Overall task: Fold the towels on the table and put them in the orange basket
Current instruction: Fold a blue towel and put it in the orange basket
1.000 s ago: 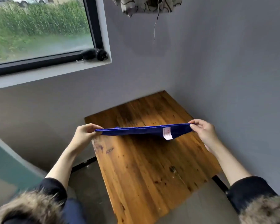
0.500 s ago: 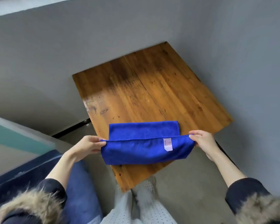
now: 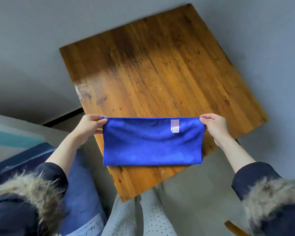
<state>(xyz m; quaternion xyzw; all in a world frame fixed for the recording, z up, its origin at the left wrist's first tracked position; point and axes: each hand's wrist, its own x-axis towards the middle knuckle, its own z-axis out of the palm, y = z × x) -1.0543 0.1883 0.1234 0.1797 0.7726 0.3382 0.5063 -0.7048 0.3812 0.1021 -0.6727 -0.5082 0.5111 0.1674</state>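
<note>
Soft, even daylight, moderately bright, no hard highlights. The far part of the bench sits in a broad dark band of shade; the near part glows warmer, with a pale sheen near its left edge. A diffuse grey shadow lies on the wall left of the bench. The blue towel reads saturated, with gentle shading along shallow sags below its top edge; its white label is slightly washed out, print unreadable. Whole picture is a little soft, compression smear in the wood grain. Wide-angle bend is strong: bench edges splay and the fur cuffs at the lower corners are stretched and blurred.
</note>
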